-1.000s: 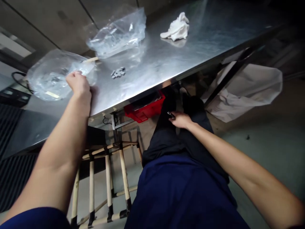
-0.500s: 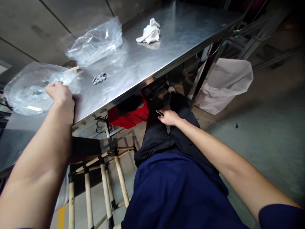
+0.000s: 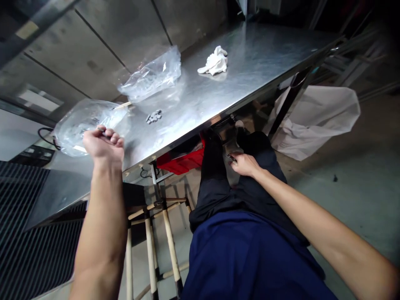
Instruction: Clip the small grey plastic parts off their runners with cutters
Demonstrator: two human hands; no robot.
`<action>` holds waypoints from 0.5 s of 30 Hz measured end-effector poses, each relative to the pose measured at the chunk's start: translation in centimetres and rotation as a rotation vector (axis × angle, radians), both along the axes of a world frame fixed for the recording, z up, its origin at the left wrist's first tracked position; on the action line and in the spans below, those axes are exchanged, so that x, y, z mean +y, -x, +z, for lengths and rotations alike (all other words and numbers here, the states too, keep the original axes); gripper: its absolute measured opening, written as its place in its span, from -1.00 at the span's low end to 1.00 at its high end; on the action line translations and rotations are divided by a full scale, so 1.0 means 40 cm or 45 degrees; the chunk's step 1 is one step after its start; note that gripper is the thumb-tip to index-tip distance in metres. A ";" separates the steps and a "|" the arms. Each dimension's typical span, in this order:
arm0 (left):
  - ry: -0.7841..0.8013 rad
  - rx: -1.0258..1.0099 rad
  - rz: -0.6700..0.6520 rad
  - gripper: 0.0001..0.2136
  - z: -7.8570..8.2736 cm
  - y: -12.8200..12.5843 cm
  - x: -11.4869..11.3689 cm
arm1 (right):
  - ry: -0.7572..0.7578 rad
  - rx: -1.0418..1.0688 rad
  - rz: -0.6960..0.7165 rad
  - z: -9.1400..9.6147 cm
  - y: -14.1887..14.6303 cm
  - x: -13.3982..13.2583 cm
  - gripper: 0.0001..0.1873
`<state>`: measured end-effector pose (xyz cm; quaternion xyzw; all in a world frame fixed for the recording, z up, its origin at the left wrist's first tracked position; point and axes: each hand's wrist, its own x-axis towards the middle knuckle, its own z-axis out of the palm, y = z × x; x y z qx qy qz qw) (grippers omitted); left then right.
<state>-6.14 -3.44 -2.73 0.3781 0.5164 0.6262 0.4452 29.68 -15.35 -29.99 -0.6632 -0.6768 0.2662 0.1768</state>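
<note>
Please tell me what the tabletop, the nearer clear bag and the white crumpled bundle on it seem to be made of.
The tabletop looks like brushed stainless steel, with streaky reflections. The nearer clear bag seems thin glossy plastic film, sharply creased. The white bundle looks like matte soft cloth; its fibre cannot be told.

- The left hand [image 3: 104,146] sits just beside a crumpled plastic bag [image 3: 75,129], which blocks its way leftward.
- A hand can pass along the steel surface [image 3: 193,125] between a cluster of small grey pieces [image 3: 153,117] and the front edge.
- A second plastic bag [image 3: 151,77] and a wooden stick [image 3: 123,106] stand in the way toward the back.
- A white cloth [image 3: 214,62] lies well apart from the grey pieces, with steel between them.
- The surface's front edge runs above the right hand [image 3: 245,164].
- A red crate [image 3: 179,158] under the surface and dark trousers [image 3: 215,187] crowd the space below that edge.
- A wooden-legged frame [image 3: 156,225] stands below the left forearm.
- A black table leg [image 3: 290,100] and a white sack [image 3: 315,121] block the right side.
</note>
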 end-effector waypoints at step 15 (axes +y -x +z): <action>0.784 -0.780 -0.293 -0.81 -0.520 0.047 -0.181 | -0.402 0.210 -0.304 0.037 -0.057 0.000 -0.67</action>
